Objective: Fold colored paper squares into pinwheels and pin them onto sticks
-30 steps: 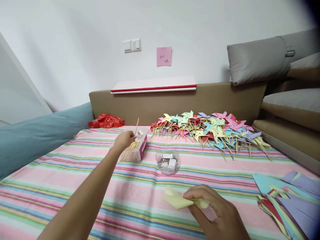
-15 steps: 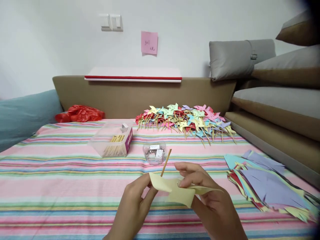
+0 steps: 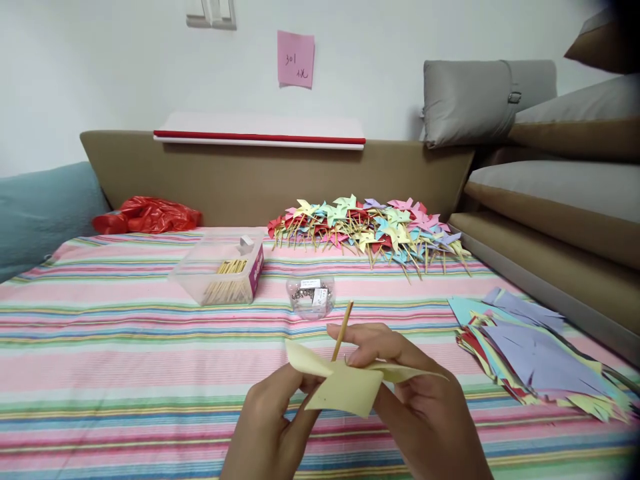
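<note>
A pale yellow paper pinwheel (image 3: 345, 392) is between my two hands, its blades spread and partly curled. Behind it a thin wooden stick (image 3: 343, 331) slants upward. My left hand (image 3: 273, 413) is closed at the left side of the pinwheel, its fingertips partly hidden under the paper. My right hand (image 3: 410, 393) pinches the pinwheel from the right, index fingertip near its middle, where a small metal pin seems to poke up. Beyond my hands stands a clear plastic container (image 3: 311, 303) of small metal pins with white labels.
A clear box (image 3: 190, 280) of wooden sticks stands at left. Finished colourful pinwheels (image 3: 395, 233) are heaped at the back. Cut paper sheets (image 3: 525, 357) lie at right beside stacked cushions (image 3: 560, 193). A red plastic bag (image 3: 155, 217) rests at back left on the striped cloth (image 3: 125, 373).
The view has tipped slightly downward. The pinwheel has turned a little in my hands, its front blade shifting left, and the stick now stands steeper, closer to my right fingers.
</note>
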{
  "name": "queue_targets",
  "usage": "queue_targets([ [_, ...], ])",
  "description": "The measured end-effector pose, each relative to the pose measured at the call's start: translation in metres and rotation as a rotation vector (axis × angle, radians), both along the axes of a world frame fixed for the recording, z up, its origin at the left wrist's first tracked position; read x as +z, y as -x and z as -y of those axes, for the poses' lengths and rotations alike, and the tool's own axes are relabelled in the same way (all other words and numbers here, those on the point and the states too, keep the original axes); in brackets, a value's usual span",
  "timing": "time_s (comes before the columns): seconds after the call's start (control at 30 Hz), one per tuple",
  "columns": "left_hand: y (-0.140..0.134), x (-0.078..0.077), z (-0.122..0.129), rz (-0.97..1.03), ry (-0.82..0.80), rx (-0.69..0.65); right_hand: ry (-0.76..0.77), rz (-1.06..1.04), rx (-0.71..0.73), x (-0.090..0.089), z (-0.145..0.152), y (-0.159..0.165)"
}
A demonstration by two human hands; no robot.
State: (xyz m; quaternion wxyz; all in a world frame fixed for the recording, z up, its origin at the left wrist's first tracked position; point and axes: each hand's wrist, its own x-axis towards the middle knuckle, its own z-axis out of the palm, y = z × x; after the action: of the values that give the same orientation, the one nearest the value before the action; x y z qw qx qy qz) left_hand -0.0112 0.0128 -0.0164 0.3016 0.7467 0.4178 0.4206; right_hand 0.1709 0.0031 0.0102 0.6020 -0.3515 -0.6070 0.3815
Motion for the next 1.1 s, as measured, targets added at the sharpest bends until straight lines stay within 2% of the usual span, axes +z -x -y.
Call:
queue_targets([
  [0.13, 0.0, 0.002, 0.001, -0.015, -0.035, -0.049, -0.115, 0.022, -0.035, 0.001, 0.001, 0.0],
  [0.33, -0.005, 0.003, 0.001, 0.044, -0.061, -0.038, -0.234, 0.088, -0.066, 0.002, 0.001, -0.003],
  [0.53, -0.008, 0.009, -0.002, 0.001, -0.152, -0.031, -0.175, -0.077, -0.066, 0.006, 0.004, 0.001],
  [0.63, -0.007, 0.009, -0.001, -0.061, -0.142, 0.0, -0.181, -0.116, -0.088, 0.009, 0.007, 0.004],
  [0.83, -0.001, 0.001, 0.001, -0.202, -0.123, 0.013, -0.273, -0.042, -0.097, 0.01, 0.006, 0.001],
  [1.0, -0.002, -0.002, 0.0, -0.177, -0.13, 0.03, -0.284, 0.031, -0.042, 0.006, 0.002, -0.007],
  [1.1, -0.003, 0.0, -0.002, -0.161, -0.15, 0.007, -0.241, -0.007, -0.025, 0.007, 0.003, -0.004],
])
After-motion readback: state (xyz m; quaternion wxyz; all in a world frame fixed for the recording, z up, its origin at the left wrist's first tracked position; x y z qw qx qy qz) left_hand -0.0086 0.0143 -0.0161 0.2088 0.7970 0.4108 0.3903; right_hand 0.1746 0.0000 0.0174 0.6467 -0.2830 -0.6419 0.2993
